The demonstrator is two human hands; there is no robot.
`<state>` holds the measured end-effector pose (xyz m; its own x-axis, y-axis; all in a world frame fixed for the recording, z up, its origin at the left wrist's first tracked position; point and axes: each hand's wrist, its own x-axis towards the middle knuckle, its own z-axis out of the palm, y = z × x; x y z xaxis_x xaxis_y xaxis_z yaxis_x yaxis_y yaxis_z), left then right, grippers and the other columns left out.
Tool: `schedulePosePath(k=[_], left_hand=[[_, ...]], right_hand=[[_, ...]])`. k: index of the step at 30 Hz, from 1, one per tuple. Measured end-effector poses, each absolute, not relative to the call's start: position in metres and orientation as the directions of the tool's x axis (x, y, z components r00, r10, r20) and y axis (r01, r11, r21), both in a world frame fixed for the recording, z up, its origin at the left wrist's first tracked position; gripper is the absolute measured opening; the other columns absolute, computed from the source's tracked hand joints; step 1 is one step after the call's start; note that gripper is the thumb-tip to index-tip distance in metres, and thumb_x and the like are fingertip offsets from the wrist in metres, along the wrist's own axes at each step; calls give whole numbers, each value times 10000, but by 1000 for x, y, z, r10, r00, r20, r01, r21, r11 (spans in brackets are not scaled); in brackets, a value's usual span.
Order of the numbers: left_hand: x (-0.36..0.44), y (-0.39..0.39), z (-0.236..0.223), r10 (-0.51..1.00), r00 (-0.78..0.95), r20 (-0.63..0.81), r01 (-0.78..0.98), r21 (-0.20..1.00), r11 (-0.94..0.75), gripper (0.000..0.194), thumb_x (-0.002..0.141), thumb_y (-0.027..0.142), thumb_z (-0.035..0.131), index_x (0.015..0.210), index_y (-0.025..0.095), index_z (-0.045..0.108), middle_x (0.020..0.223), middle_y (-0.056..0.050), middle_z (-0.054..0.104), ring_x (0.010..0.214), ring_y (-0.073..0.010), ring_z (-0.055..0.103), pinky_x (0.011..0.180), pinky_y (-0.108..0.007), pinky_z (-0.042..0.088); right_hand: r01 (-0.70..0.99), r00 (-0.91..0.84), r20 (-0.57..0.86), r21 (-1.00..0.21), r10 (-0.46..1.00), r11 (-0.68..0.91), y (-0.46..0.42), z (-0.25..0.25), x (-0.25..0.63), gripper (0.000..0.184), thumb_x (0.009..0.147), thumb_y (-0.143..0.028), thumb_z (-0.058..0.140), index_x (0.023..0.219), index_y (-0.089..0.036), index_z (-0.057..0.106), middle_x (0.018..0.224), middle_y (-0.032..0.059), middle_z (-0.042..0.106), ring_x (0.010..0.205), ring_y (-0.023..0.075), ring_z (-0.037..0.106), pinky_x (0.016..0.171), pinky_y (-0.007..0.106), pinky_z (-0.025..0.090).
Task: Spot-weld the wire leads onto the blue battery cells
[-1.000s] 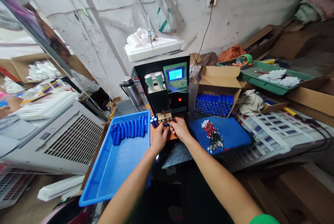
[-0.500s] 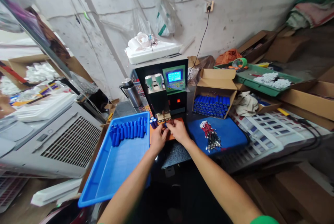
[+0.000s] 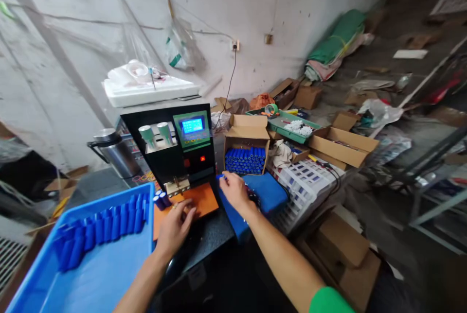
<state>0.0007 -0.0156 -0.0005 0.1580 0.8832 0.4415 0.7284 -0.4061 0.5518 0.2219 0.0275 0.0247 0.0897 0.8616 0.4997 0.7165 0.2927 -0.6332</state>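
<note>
My right hand [image 3: 236, 192] is over the blue mat, its fingers closed on a blue battery cell [image 3: 220, 176] whose end shows at the fingertips. Behind that hand, a bundle of red and black wire leads [image 3: 251, 194] is mostly covered. My left hand [image 3: 175, 225] rests by the orange board [image 3: 204, 200], fingers curled with thumb and forefinger apart, and nothing clear shows in it. Just beyond it a few blue cells [image 3: 160, 199] stand beside the spot welder's electrodes [image 3: 177, 185]. The black spot welder [image 3: 197, 162] has a lit screen.
At left lies a blue tray [image 3: 105, 274] with a row of blue battery packs [image 3: 109, 223]. An open carton [image 3: 246, 130] of blue cells stands past the blue mat [image 3: 268, 186]. A steel flask [image 3: 118, 155], a green tray [image 3: 284, 121] and a white plastic crate [image 3: 299, 182] surround the bench.
My view has swung to the right. My hands, together at the electrodes before, are now apart: the right has moved right over the mat with a cell, the left has drawn back from the electrodes.
</note>
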Motion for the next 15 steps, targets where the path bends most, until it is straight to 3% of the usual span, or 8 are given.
schedulePosePath(k=[3, 7, 11, 15], left_hand=[[0, -14, -1, 902, 150, 404, 726, 574, -378, 367, 884, 486, 474, 1042, 192, 627, 908, -61, 729, 798, -211, 685, 724, -308, 526], [-1, -12, -2, 912, 172, 373, 712, 592, -376, 360, 876, 498, 480, 995, 200, 643, 870, -50, 746, 770, -208, 701, 701, -293, 536], [-2, -14, -2, 912, 184, 366, 703, 600, -382, 347, 871, 507, 491, 962, 215, 655, 874, -39, 752, 766, -199, 710, 688, -273, 547], [-1, -14, 0, 896, 230, 379, 701, 574, -423, 325, 872, 495, 494, 964, 231, 660, 897, -35, 752, 786, -203, 713, 694, -273, 551]], right_hand=[[822, 132, 586, -515, 800, 242, 54, 32, 276, 363, 950, -248, 439, 1243, -123, 612, 1054, 136, 663, 961, 196, 636, 876, 274, 477], [952, 89, 481, -298, 872, 68, 91, 39, 319, 412, 970, -225, 398, 1343, -110, 528, 1086, 156, 624, 940, 215, 634, 849, 294, 489], [996, 31, 351, -92, 936, 2, 113, 41, 323, 407, 963, -140, 349, 1323, -93, 531, 1079, 182, 602, 934, 229, 631, 819, 317, 493], [999, 18, 296, -42, 955, -6, 120, 47, 317, 384, 941, -102, 326, 1211, -92, 599, 1091, 208, 586, 983, 254, 619, 821, 349, 489]])
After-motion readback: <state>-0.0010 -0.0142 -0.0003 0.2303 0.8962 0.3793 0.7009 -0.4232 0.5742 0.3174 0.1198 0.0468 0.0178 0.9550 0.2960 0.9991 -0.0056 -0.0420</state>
